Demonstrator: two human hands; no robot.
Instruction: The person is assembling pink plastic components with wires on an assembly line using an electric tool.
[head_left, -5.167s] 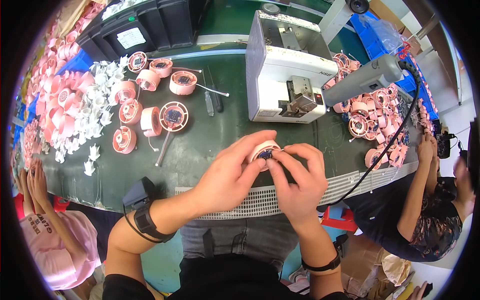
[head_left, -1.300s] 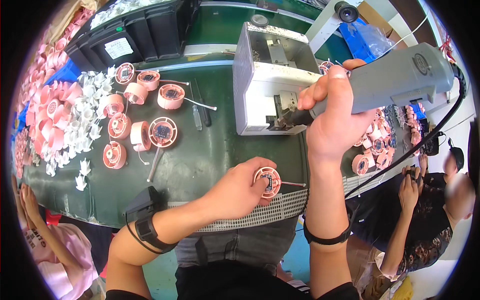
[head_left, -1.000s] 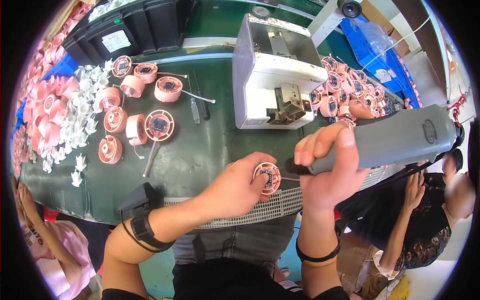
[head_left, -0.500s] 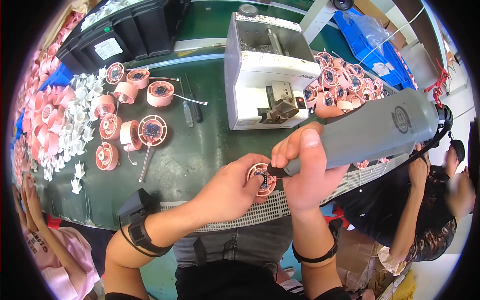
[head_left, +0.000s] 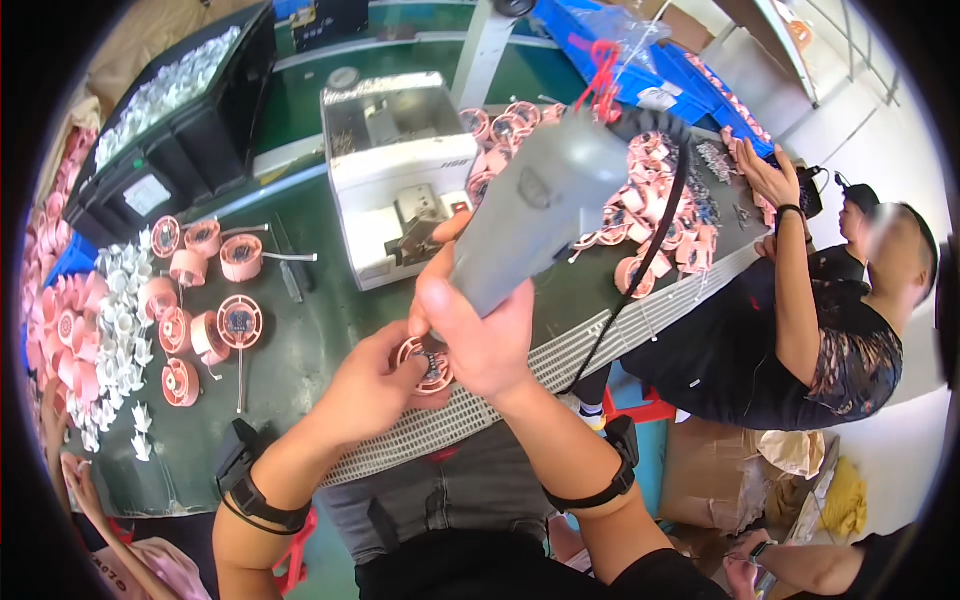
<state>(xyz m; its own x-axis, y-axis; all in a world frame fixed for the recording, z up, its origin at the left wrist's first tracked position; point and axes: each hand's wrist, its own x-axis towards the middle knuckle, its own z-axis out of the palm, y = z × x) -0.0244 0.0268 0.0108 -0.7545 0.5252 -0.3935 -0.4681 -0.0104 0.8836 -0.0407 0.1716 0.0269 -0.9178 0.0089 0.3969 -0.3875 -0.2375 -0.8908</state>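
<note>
My left hand (head_left: 368, 388) grips a round pink plastic housing (head_left: 436, 378) with a small dark circuit board inside, close to the table's near edge. My right hand (head_left: 488, 345) is wrapped round a thick grey electric screwdriver (head_left: 530, 215), tilted with its lower end over the housing. The bit's tip is hidden behind my right hand, so I cannot tell whether it touches a screw. Just beyond my hands stands a white screw feeder (head_left: 352, 215). To the left lie several pink housings, one with its board facing up (head_left: 238, 322) and a white wire trailing from it.
White plastic parts (head_left: 118, 330) and pink shells (head_left: 72, 335) are heaped at the left, near a black crate (head_left: 190, 150). A thin screwdriver (head_left: 290, 275) lies by the feeder. More pink assemblies (head_left: 660, 215) are piled right, before blue bins (head_left: 655, 92). A co-worker's hand (head_left: 768, 180) is there.
The view has swung to the right, so the table items appear further left. The electric screwdriver now stands more upright in my right hand. Both hands keep their holds.
</note>
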